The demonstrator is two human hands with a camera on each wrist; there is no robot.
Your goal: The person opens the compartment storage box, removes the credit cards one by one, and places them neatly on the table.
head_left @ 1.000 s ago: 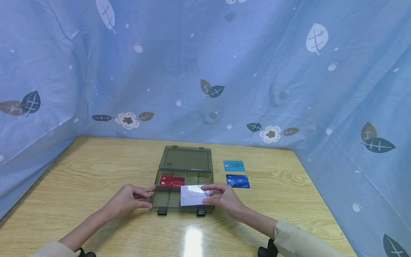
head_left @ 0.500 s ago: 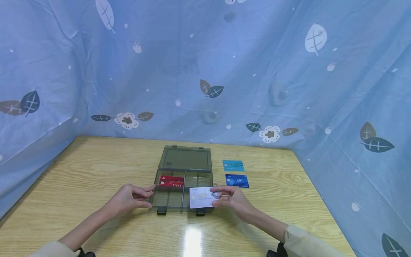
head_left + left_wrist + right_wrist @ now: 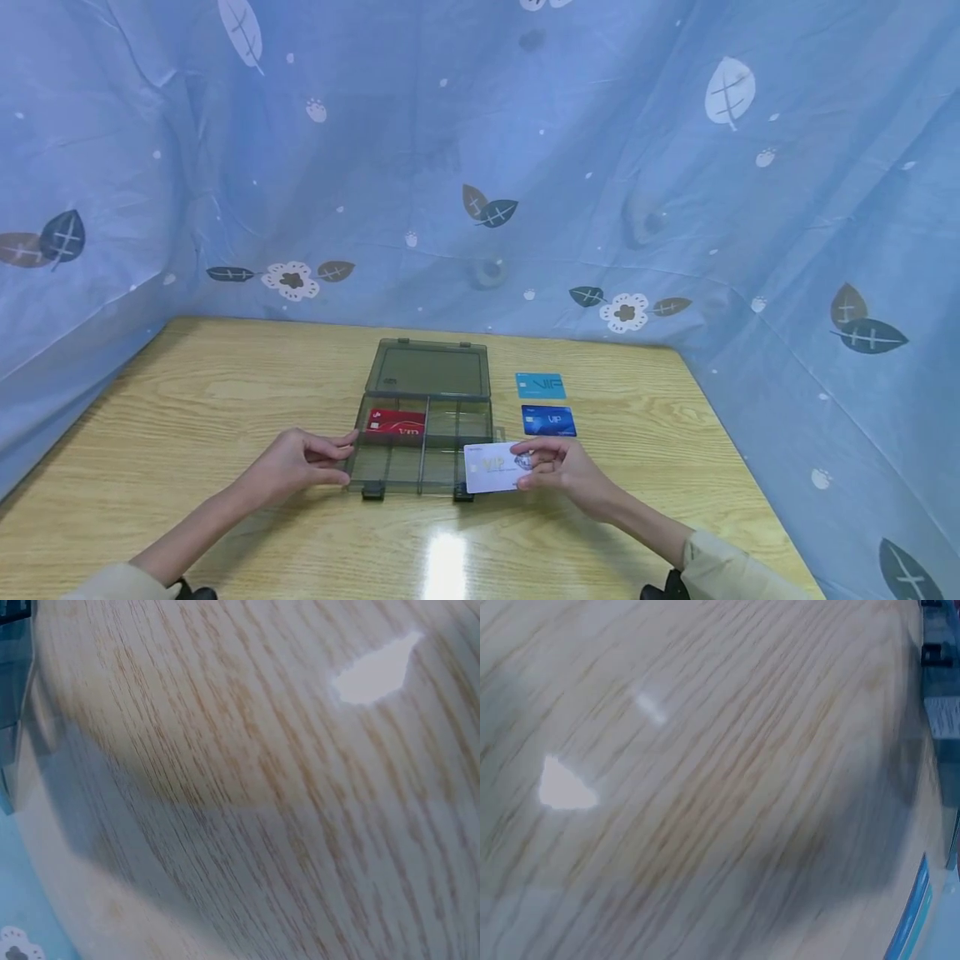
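Observation:
A clear grey plastic compartment box lies on the table with its lid folded back. Inside, a red VIP card rests in the back left part. My left hand touches the box's left side with extended index finger and thumb. My right hand pinches the right end of a white VIP card, above the front right part of the box. Neither hand shows in the wrist views; box edges appear in the left wrist and right wrist views.
Right of the box lie two cards on the wooden table: a light blue VIP card and a darker blue VIP card. Two dark latches stick out at the box's front. A blue patterned cloth hangs behind.
My right hand has moved the white card to the right and slightly nearer, from the middle of the box to its front right corner. My left hand stays at the box's left side.

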